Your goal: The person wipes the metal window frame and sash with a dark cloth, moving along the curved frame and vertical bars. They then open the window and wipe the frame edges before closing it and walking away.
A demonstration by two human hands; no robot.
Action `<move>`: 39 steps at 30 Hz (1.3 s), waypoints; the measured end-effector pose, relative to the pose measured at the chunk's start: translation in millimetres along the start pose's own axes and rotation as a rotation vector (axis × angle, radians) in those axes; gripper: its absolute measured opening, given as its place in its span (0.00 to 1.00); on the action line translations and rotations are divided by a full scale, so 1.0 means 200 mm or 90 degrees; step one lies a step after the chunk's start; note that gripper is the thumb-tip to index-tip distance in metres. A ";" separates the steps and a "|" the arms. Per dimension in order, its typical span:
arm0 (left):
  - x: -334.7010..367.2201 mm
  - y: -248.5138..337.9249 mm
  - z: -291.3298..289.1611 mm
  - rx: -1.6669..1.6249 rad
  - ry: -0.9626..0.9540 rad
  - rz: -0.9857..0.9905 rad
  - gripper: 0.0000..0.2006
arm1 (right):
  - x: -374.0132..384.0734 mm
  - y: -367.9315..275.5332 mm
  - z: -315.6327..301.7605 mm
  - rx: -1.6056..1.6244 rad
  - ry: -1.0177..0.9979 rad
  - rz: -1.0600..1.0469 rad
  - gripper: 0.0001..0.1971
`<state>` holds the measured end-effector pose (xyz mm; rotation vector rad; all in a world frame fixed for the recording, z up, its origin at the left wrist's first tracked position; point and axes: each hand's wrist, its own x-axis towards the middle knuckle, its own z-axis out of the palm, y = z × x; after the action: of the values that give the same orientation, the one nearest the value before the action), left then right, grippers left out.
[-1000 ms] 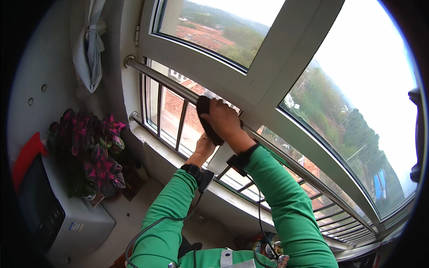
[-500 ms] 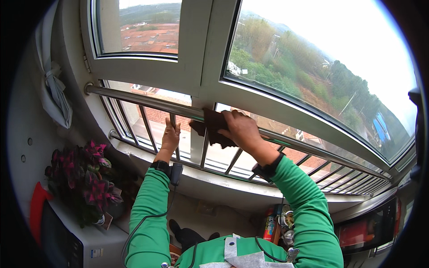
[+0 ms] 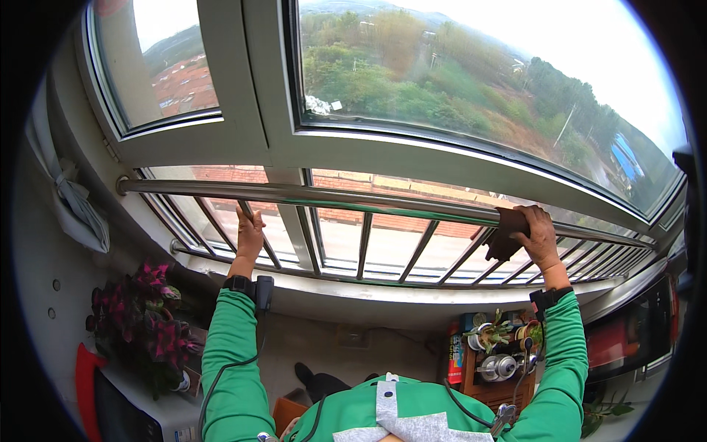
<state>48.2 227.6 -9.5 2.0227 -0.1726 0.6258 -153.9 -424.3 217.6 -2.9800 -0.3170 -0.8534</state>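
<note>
A shiny metal railing [image 3: 317, 194] with a thick top rail and several thin upright bars runs along the window. My right hand [image 3: 540, 236] is closed over a dark brown cloth [image 3: 507, 234], which it presses against the top rail on the right side. The cloth drapes over the rail, its lower end hanging free in front of the bars. Toward the left, my left hand [image 3: 249, 234] grips one of the upright bars just below the top rail, fingers wrapped round it.
Behind the railing are white-framed windows [image 3: 278, 151]. A tied curtain [image 3: 74, 202] hangs at the left. Below it stands a pink-leaved plant [image 3: 147, 317]. At the lower right a wooden stand [image 3: 523, 387] bears potted plants and a glass teapot [image 3: 497, 367].
My right hand has slid the cloth along the top rail to the right. My left hand stays on the bars at the left. The view has shifted to the right.
</note>
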 end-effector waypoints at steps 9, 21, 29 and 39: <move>0.04 -0.05 -0.04 -0.084 0.023 -0.034 0.17 | 0.26 -0.63 0.36 0.021 0.158 -0.097 0.34; 0.06 -0.13 -0.08 -0.132 -0.011 -0.004 0.21 | 0.69 -1.33 0.55 0.225 0.128 -0.258 0.29; 0.05 -0.15 -0.10 -0.072 -0.003 -0.035 0.20 | 0.12 -0.20 0.18 0.035 0.177 -0.146 0.29; 0.05 -0.19 -0.10 -0.081 -0.018 -0.036 0.29 | -0.19 0.27 -0.01 -0.129 0.050 0.094 0.35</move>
<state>63.3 264.1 -26.0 1.9077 -0.1672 0.5383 -175.2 -484.5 200.8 -3.0905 -0.0071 -1.0398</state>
